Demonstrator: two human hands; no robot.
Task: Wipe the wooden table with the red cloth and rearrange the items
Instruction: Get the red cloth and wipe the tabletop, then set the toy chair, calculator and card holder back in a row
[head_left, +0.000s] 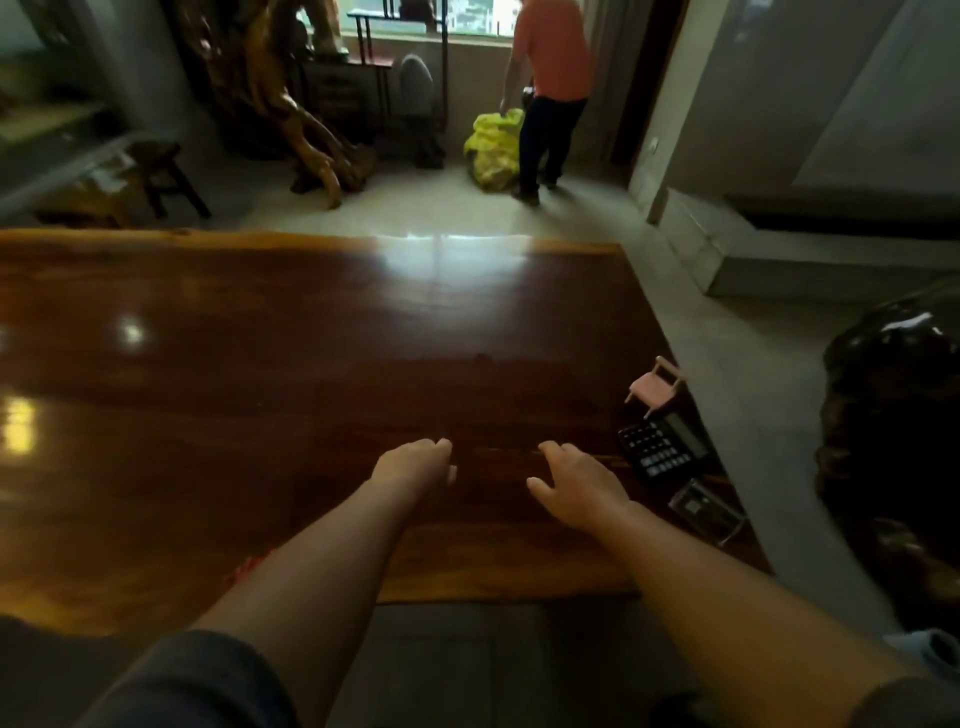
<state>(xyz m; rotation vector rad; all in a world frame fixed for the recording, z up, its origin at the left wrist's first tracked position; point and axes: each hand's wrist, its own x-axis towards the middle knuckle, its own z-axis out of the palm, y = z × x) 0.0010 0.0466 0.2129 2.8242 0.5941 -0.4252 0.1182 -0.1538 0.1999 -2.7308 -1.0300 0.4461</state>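
Note:
A large glossy wooden table (260, 364) fills the middle of the view. My left hand (415, 461) hovers over its near part with fingers curled down and nothing in it. My right hand (574, 480) is beside it, fingers spread, also holding nothing. A bit of the red cloth (248, 566) shows at the table's near edge, mostly hidden under my left forearm. At the right end of the table stand a small pink toy chair (655, 387), a black calculator (661, 448) and a clear plastic case (706, 509).
Beyond the table a person in an orange shirt (556, 52) stands by a yellow bag (493, 148) near the window. A carved root sculpture (291, 114) and a dark stool (166, 176) stand at the far left. A dark rounded object (893, 441) sits to the right.

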